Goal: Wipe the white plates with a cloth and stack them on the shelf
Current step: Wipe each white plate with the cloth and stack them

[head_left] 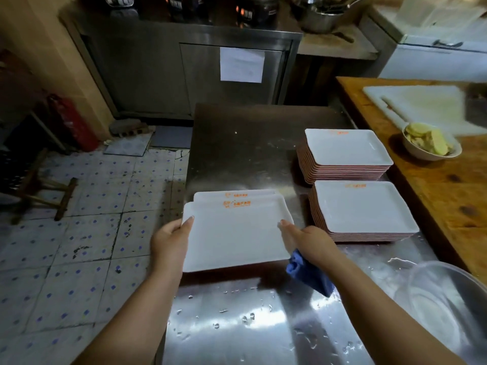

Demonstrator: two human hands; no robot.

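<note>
Hiding beneath right hand — blue cloth, half-seen

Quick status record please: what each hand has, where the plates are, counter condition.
left hand: grips left edge of the held plates
right hand: touches their right edge, blue cloth tucked under it
held plates: at least two, offset, above the steel counter
plate stacks: far stack and near stack, on counter's right
counter: wet, water droplets near front
</note>
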